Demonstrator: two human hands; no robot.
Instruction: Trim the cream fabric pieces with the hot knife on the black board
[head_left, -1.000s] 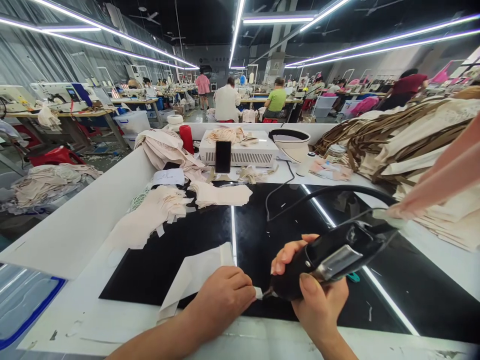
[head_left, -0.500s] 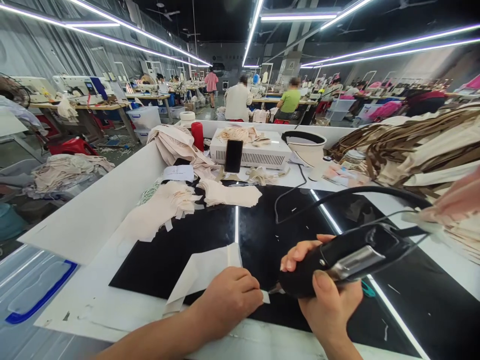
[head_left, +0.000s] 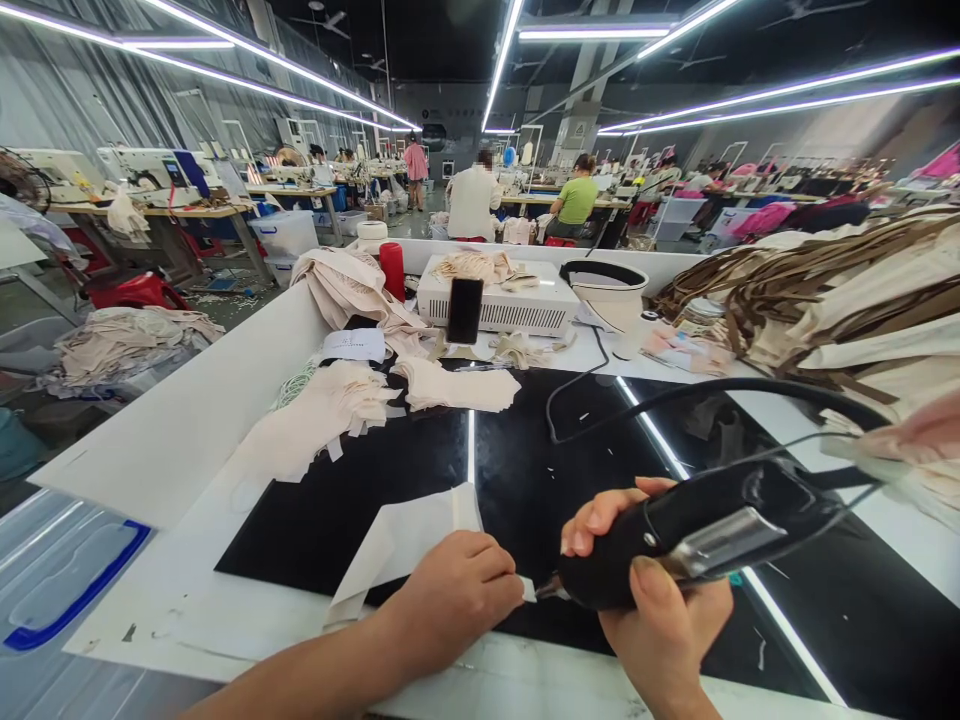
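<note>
My left hand is closed, pinching a pale cream fabric piece near its edge. A small end of that fabric pokes out past my fingertips. Wrapped around a black corded hand tool is my right hand, thumb below and fingers over the far side. The tool's narrow metal tip points left and meets or nearly meets the fabric end; whether it touches, I cannot tell. Beneath both hands lies a glossy black board.
Stacked cream fabric pieces and another stack lie at the board's back left. A phone leans on a white box. The tool's black cable arches rightward. Brown-edged fabric strips heap at right, where another pale hand-like shape blurs.
The tool has shifted slightly right and tilted a little, its tip now lower beside the fabric end. My left hand keeps its pinch almost in place.
</note>
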